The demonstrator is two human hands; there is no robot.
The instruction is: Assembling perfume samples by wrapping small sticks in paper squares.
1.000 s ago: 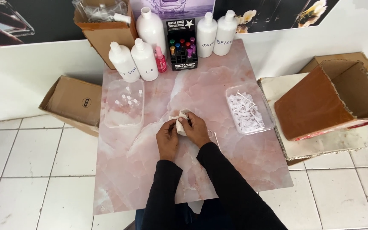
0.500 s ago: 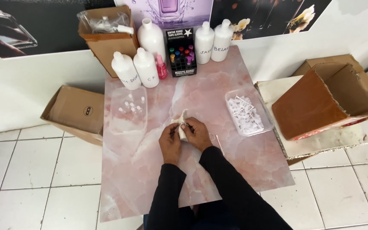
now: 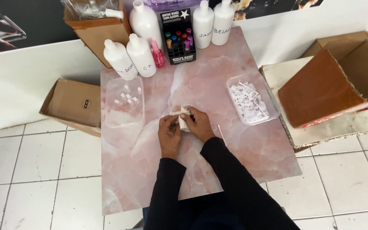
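Item: small white cloth (image 3: 184,116), crumpled, held above the middle of the pink marbled tabletop (image 3: 201,85). Your left hand (image 3: 170,135) and right hand (image 3: 199,124) both close on it, fingers pinching it between them; something small may sit inside the folds, though the view is too coarse to tell. Handling: it looks light, soft and limp, with no stiffness, so it will sag wherever you leave it unsupported; take it by a bunched edge rather than a flat face. Nearby: clear tray (image 3: 123,102) of small vials to your left, clear tray of white pieces (image 3: 252,102) to your right, white bottles (image 3: 141,55) along the far edge, all well apart from the cloth.
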